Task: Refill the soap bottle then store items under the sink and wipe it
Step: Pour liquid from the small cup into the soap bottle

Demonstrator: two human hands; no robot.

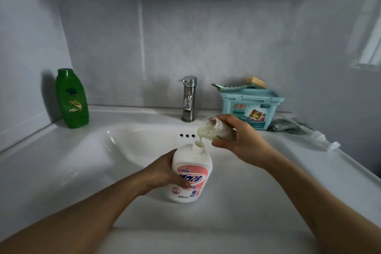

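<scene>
A white soap bottle with a pink label stands uncapped on the front rim of the white sink. My left hand grips its left side. My right hand holds a clear cup tipped over the bottle's neck, and creamy white soap runs from the cup's lip into the opening. The bottle's pump head lies on the counter at the right.
A green bottle stands at the back left. The steel faucet rises behind the basin. A teal lidded box with a scrub brush on top sits back right, beside a grey cloth. A dark shelf hangs overhead.
</scene>
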